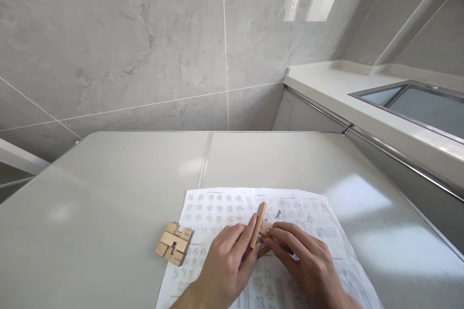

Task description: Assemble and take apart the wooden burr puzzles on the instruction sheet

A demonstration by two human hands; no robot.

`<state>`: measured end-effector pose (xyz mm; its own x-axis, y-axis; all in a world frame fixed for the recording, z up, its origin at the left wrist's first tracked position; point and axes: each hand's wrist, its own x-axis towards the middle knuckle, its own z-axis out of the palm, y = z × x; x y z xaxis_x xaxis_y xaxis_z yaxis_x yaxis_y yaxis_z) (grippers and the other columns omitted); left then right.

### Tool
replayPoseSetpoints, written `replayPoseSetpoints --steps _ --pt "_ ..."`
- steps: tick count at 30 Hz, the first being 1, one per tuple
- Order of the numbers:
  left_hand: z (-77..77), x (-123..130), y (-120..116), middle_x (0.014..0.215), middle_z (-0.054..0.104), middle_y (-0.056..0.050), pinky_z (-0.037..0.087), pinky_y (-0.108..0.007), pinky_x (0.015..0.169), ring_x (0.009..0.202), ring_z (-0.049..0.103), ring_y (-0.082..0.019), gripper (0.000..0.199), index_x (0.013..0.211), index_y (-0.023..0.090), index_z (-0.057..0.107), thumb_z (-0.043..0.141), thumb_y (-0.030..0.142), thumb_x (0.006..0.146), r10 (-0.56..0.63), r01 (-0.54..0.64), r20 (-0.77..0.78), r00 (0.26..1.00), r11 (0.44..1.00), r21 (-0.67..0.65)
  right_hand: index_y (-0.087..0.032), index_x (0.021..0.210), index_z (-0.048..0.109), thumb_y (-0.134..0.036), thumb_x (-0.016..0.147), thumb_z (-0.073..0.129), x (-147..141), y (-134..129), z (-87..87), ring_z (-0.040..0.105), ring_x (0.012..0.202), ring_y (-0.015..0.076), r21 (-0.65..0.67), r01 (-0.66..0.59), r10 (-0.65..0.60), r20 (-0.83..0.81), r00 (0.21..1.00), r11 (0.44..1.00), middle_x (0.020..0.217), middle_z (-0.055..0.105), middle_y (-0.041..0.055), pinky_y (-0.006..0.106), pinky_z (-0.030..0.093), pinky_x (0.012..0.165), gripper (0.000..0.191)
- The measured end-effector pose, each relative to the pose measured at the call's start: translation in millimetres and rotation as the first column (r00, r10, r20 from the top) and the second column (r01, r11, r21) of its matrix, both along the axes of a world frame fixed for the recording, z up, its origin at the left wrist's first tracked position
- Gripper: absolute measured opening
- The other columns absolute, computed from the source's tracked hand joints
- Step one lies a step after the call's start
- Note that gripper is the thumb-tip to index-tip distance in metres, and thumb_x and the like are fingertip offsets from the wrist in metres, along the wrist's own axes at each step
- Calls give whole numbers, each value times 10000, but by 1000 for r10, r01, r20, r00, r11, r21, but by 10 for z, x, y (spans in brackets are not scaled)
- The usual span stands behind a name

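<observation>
Between the fingers of my left hand is a wooden puzzle piece, a long narrow bar tilted up from the paper. My right hand pinches a second small wooden piece just to the right of the bar. Both hands meet over a printed instruction sheet, and the fingers hide much of the pieces. Left of my hands, at the sheet's left edge, lies an interlocked wooden block puzzle with a notch in its middle.
The sheet lies on a pale glossy table with a seam across it. A white counter with a sink stands to the right. Grey tiled wall rises behind the table.
</observation>
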<state>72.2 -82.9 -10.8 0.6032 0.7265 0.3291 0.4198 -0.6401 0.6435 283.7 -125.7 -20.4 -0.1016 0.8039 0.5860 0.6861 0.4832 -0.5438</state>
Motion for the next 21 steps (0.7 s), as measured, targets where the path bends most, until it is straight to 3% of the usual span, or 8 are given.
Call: replayPoseSetpoints --steps 6,9,14,17,21 --pt "-1 -2 -22 1068 749 -69 636 -387 763 867 685 -218 526 1683 293 347 414 245 1164 57 -57 35 998 998 -10 -227 1156 681 -214 1100 595 -68 -26 -13 781 745 195 -53 11 -13 -36 999 999 1032 786 90 282 630 602 103" --pt "59 0 -16 1093 753 -65 640 -384 842 922 715 -214 445 1606 299 484 400 286 1169 162 -145 100 982 976 -164 -246 1275 621 -336 1112 565 -107 -51 -37 736 622 167 -155 12 -29 -107 994 988 1048 790 81 280 638 562 194" --pt "153 -4 37 921 714 -34 605 -310 751 785 675 -188 416 1486 253 626 414 408 1163 327 -245 142 934 878 -411 -276 1330 580 -405 1105 571 -95 -87 -72 687 558 156 -269 -31 -35 -238 971 963 923 794 31 244 611 501 259" --pt "150 -21 67 921 709 -36 586 -299 701 719 630 -179 458 1525 245 601 410 441 1158 337 -239 147 930 858 -454 -293 1305 623 -345 1114 574 -76 -67 -38 735 635 159 -235 -98 14 -336 942 967 865 777 9 222 632 573 204" --pt "99 -63 84 973 743 -54 583 -290 658 665 607 -169 494 1601 266 526 424 443 1151 285 -180 187 940 881 -437 -281 1246 683 -329 1107 597 -82 -51 3 733 652 160 -207 -174 52 -489 871 963 852 759 18 235 640 617 171"
